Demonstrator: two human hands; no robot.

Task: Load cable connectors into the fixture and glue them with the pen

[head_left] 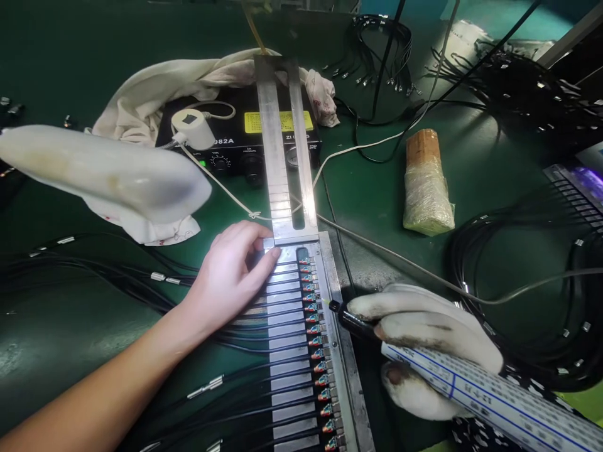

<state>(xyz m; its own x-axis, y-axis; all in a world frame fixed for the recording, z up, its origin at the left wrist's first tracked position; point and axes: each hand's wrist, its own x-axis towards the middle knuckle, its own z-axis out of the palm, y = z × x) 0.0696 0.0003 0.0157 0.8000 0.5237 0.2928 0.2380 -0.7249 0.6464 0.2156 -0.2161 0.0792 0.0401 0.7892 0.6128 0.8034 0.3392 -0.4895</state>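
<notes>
On metal fixture (353,389), left hand (230,276), right hand (436,339) gripping tube (492,392)

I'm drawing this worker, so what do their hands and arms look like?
The left hand and forearm are bare, no sleeve showing. The right hand wears a white glove with dark smudges on its fingers. I can't clearly see that arm.

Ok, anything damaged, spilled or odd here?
The glove on the right hand looks odd: it is darkly smudged, while the left hand is bare. Otherwise nothing stands out; the cable ends sit in a row in the metal fixture.
</notes>
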